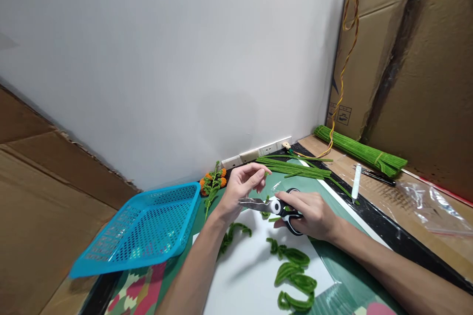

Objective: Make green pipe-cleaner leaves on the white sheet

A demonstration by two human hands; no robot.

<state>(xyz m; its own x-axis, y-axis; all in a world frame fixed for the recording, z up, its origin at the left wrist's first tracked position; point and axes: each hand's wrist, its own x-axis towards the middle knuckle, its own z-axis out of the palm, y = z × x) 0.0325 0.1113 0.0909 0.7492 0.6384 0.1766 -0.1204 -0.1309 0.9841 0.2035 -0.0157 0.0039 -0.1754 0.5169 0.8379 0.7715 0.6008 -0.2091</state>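
My right hand (314,214) grips black-and-white scissors (275,205) by the handles, their metal blades pointing left toward my left wrist. Above the blades, my left hand (244,184) is pinched; a small bit of green pipe cleaner (267,173) shows at its fingertips. Beneath both hands lies a white sheet of paper (246,275). On it are green pipe cleaners bent into leaf shapes (295,275), and a curled green piece (234,232) partly hidden by my left forearm. Smaller green bits (265,214) lie under the scissors.
A blue perforated basket (148,226) stands at left, beside an orange-flowered pipe cleaner stem (212,187). Loose green pipe cleaners (295,167) lie at the back. On the right are a bundled stack (362,150), a white pen (356,183), a plastic bag (436,206) and a hanging twisted cord (345,66).
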